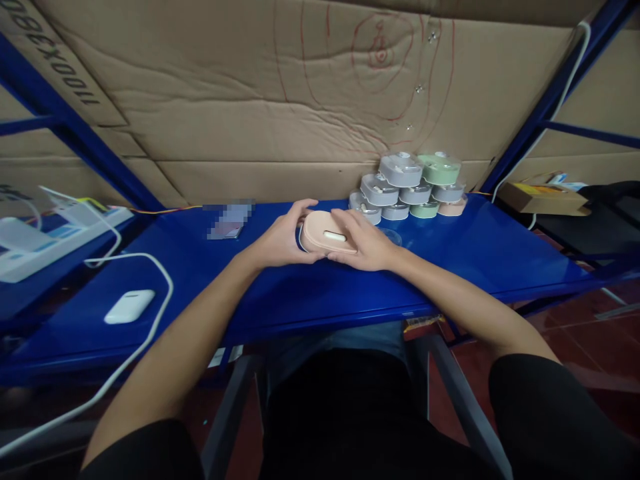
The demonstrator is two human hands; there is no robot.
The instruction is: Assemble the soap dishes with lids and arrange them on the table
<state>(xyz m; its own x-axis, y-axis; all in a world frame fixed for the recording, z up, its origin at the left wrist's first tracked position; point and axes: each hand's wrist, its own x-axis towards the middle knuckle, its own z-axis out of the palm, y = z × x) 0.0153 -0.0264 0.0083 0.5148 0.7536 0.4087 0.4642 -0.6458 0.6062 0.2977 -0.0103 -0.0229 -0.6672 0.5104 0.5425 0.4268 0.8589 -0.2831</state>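
Observation:
Both hands grip a rounded peach-coloured case (318, 227) with a pale oblong slot or handle on its face, just above the blue table. My left hand (287, 235) wraps its left end, with thumb below and fingers over the top. On the right end my right hand (367, 241) is closed, fingers over the upper face and thumb along the lower edge. A clear round plastic piece (393, 236) lies on the table behind my right hand. What the case holds inside is hidden.
Stacked rounded containers (400, 171) in grey, green and peach stand at the back right. A white earbud case (130, 307) and a white cable (167, 283) lie left, near a power strip (65, 243). A pixelated phone-like object (233, 223) rests at the back of the blue table (295, 293).

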